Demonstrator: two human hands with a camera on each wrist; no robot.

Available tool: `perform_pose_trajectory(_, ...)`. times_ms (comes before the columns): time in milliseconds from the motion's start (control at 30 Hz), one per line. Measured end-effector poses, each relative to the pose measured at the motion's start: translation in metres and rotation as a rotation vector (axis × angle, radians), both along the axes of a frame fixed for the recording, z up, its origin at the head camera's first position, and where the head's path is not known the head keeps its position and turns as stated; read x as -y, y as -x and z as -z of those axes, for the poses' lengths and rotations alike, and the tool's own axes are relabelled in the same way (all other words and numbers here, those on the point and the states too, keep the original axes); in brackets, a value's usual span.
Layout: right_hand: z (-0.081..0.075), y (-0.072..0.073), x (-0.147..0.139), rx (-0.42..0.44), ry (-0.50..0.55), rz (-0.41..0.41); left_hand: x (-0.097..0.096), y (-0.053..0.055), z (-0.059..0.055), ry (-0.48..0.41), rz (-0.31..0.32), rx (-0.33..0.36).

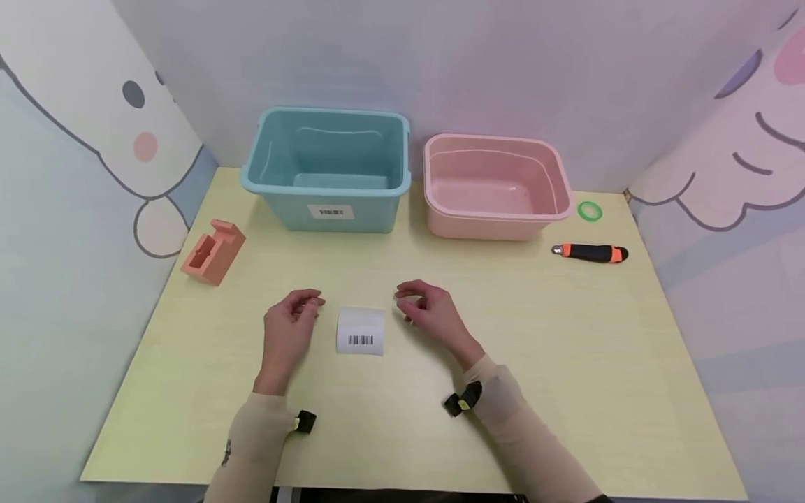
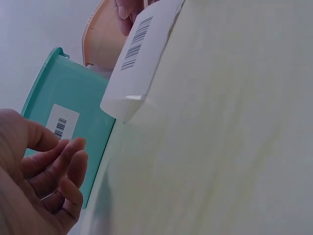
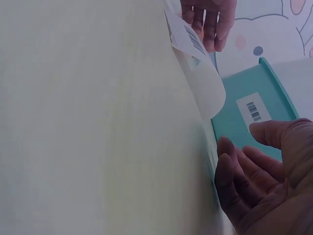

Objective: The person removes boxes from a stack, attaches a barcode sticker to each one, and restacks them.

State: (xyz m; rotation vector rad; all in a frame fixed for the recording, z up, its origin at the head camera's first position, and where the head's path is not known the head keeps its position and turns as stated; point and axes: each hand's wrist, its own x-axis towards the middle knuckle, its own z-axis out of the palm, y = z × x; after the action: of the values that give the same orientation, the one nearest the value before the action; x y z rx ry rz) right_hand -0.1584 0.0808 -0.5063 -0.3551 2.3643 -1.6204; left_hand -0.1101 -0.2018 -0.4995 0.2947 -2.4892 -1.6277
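A white barcode label (image 1: 360, 331) lies on the table between the two hands, its sheet curling up off the surface in both wrist views. To its left is my left hand (image 1: 291, 328), fingers loosely curled and holding nothing. On the other side my right hand (image 1: 434, 312) hovers with relaxed, bent fingers, also holding nothing. In the left wrist view the label (image 2: 139, 54) arches beyond the left fingertips (image 2: 78, 144). The right wrist view has the label (image 3: 203, 78) past the right thumb (image 3: 266, 133), with a gap between them.
A blue bin (image 1: 339, 213) bearing a barcode sticker stands at the back, beside a pink bin (image 1: 490, 227). An orange tape dispenser (image 1: 214, 253) sits at the left edge. To the right lie a green tape roll (image 1: 590, 211) and a black-orange utility knife (image 1: 591, 253).
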Motion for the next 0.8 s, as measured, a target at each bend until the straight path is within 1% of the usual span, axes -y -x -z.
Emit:
perform_pose_trajectory(167, 0.001, -0.01, -0.002, -0.003, -0.011, 0.007, -0.004, -0.009, 0.001, 0.001, -0.001, 0.084)
perform_pose_trajectory(333, 0.004, -0.017, 0.0, 0.0, -0.025, 0.003, -0.006, -0.015, 0.0, -0.029, 0.009, 0.127)
perform_pose_trajectory(433, 0.004, -0.02, 0.003, 0.002, -0.029, -0.012, -0.008, -0.017, 0.001, -0.06, 0.022, 0.141)
perform_pose_trajectory(533, 0.005, -0.023, 0.006, 0.001, -0.012, -0.032, -0.011, -0.018, 0.003, -0.067, 0.023, 0.146)
perform_pose_trajectory(667, 0.005, -0.025, 0.011, 0.002, 0.007, -0.041, -0.015, -0.018, 0.004, -0.03, 0.018, 0.153)
perform_pose_trajectory(800, 0.004, -0.028, 0.014, 0.008, -0.02, -0.036, -0.017, -0.019, 0.004, 0.0, 0.021, 0.174)
